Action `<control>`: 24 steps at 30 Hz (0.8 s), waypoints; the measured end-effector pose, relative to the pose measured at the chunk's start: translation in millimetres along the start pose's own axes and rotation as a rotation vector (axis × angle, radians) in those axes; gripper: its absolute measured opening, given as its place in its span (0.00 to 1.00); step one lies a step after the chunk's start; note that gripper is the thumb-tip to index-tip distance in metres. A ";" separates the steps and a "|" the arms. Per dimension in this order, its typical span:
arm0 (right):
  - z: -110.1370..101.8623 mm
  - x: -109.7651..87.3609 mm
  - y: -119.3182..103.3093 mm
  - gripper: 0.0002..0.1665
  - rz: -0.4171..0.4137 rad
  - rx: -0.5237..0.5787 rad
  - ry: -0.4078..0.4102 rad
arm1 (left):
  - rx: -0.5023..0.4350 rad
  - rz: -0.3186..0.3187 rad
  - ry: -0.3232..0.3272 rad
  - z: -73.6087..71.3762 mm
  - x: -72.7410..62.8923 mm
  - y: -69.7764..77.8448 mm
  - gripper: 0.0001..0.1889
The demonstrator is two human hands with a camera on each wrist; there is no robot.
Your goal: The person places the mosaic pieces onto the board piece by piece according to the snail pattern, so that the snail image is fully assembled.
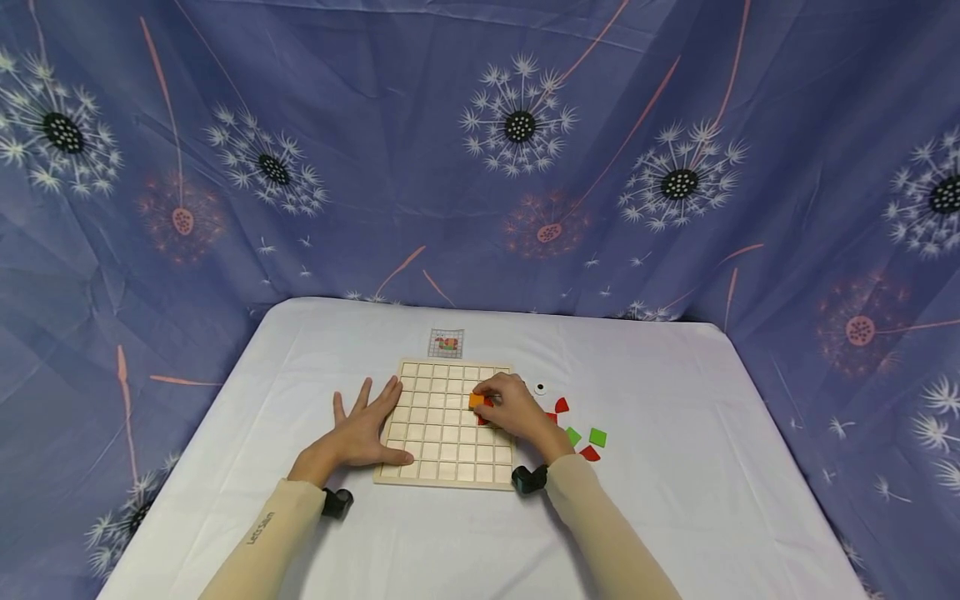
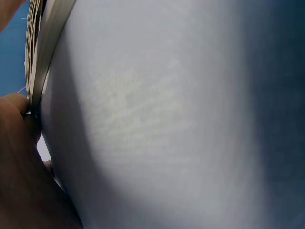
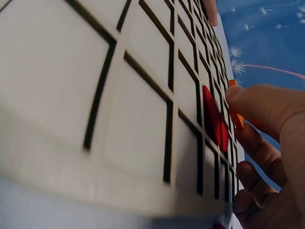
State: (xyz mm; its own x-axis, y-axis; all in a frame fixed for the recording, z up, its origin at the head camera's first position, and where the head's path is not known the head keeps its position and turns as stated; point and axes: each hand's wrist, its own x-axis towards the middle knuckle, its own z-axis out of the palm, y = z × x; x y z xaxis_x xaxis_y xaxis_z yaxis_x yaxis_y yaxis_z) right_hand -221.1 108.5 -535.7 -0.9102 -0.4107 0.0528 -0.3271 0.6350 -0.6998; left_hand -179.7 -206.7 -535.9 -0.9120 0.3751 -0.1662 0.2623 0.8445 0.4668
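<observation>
A wooden grid board lies on the white table. My left hand rests with spread fingers on its left edge, the thumb over the lower left squares. At the board's right side my right hand pinches an orange square tile between thumb and fingers, close over the grid. In the right wrist view the orange tile stands tilted at the thumb tip, beside red tiles set in the grid. The right hand partly hides the red pieces in the head view.
A small printed picture card lies behind the board. Right of it are a white disc with a black dot, red rounded pieces and green tiles. A patterned blue cloth hangs behind the table.
</observation>
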 end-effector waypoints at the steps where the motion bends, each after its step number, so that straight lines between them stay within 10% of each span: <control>1: 1.2 1.8 -1.5 0.15 -0.003 0.002 -0.008 | 0.000 -0.001 -0.001 0.0 -0.1 0.0 0.70; 24: 9.7 10.0 -6.7 0.16 0.054 0.036 -0.042 | -0.003 0.006 0.000 1.0 0.8 -2.7 0.71</control>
State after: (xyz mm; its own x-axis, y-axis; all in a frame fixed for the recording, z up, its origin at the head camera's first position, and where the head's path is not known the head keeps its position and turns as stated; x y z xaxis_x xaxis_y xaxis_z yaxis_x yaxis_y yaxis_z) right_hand -225.5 93.8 -537.3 -0.9144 -0.4046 -0.0151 -0.2682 0.6332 -0.7260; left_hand -180.8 -208.2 -538.1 -0.9103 0.3804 -0.1634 0.2672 0.8412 0.4701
